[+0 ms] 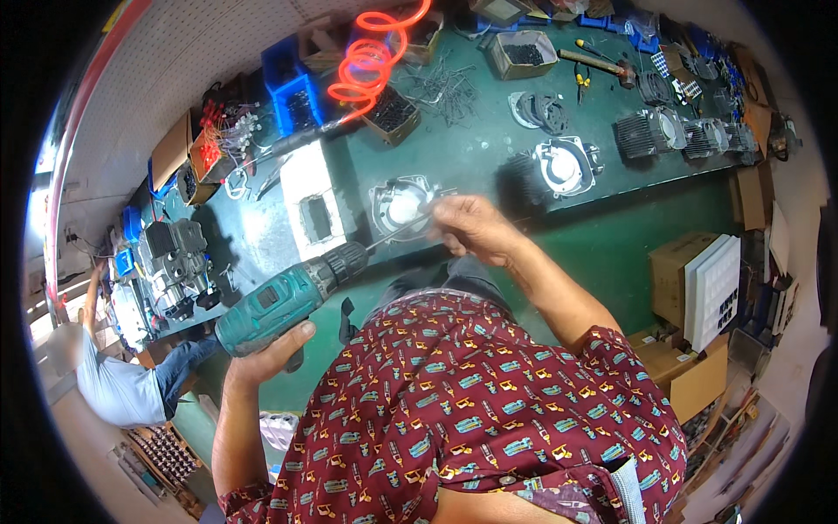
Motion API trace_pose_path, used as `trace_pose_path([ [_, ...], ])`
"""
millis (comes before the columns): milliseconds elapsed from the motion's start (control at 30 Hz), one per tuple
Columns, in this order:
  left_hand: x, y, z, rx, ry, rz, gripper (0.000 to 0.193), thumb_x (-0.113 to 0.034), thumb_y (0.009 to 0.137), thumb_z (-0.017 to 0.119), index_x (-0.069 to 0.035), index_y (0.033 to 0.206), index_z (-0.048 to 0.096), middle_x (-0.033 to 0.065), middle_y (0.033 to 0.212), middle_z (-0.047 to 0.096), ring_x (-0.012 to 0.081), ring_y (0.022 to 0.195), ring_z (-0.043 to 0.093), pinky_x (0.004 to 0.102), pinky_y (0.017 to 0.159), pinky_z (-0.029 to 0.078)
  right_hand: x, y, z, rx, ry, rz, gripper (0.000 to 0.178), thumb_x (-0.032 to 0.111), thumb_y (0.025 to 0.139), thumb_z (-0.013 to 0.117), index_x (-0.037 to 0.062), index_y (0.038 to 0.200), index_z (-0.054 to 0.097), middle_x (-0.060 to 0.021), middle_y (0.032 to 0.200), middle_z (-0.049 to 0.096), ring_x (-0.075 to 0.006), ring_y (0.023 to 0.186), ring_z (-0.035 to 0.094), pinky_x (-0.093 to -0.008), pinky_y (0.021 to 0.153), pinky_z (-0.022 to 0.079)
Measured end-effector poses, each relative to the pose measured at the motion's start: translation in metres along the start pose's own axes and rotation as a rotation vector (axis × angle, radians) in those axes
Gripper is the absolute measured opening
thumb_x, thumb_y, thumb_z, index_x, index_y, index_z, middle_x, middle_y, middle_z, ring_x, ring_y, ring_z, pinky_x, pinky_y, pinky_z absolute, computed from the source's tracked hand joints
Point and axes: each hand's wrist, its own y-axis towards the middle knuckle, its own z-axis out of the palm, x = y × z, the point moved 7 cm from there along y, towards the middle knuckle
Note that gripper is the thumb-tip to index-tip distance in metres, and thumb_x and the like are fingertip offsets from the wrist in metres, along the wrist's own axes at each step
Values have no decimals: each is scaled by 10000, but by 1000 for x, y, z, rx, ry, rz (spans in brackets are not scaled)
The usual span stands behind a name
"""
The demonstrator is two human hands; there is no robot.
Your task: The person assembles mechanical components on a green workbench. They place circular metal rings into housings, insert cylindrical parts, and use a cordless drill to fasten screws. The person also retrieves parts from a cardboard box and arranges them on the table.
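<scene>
My left hand (264, 358) is wrapped round the grip of a teal and black cordless drill (278, 307), which points up and to the right. A long thin bit (388, 237) runs from its chuck toward my right hand (474, 229). The fingers of that hand are pinched together near the bit's tip; what sits between them is too small to make out. Just beyond lies a round cast-metal housing (381, 208) with a bright middle, at the bench's near edge, partly hidden by my fingers. A second, finned metal housing (563, 166) stands to the right.
On the green bench (471, 157) lie a white block with a square opening (305, 179), a box of dark screws (394, 118), a hammer (602, 63) and several finned housings (650, 131). An orange coiled hose (362, 65) hangs above. Another person (122, 384) is at the left.
</scene>
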Motion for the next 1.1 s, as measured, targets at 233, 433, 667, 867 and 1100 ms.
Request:
trace_pose_path([
  [233, -10, 6, 5, -37, 207, -7, 272, -189, 857, 815, -49, 1078, 741, 77, 1008, 748, 175, 874, 684, 331, 801, 534, 30, 7, -37, -570, -747, -736, 388, 217, 844, 765, -13, 1146, 686, -171, 1134, 690, -266, 1053, 639, -371, 893, 510],
  [433, -9, 19, 15, 5, 439, 161, 239, -199, 835, 827, -57, 1012, 751, 113, 959, 743, 235, 821, 687, 366, 770, 531, 14, 31, -16, -380, -885, -843, 517, 215, 820, 734, 9, 1278, 613, -235, 1331, 598, -392, 1252, 546, -445, 1108, 406],
  [667, -49, 35, 28, 120, 542, 118, 271, -199, 807, 818, -55, 1014, 718, 156, 880, 732, 340, 803, 706, 436, 759, 553, -3, 42, -16, -331, -943, -854, 452, 213, 857, 692, 18, 1257, 612, -195, 1262, 644, -378, 1199, 575, -463, 1051, 435],
  [867, -94, 61, 44, 294, 865, -85, 339, -142, 765, 789, -82, 1082, 685, 184, 924, 733, 399, 907, 705, 468, 831, 559, -1, 43, -14, -338, -977, -902, 404, 173, 868, 664, 42, 1248, 622, -158, 1203, 663, -367, 1114, 589, -465, 1003, 444],
  [1100, -151, 96, 101, 598, 1229, 66, 330, -115, 714, 704, 13, 1010, 631, 224, 897, 721, 388, 901, 713, 494, 813, 563, -5, 49, 1, -438, -1046, -931, 341, 159, 886, 638, 59, 1212, 639, -130, 1127, 667, -344, 1055, 591, -461, 912, 454],
])
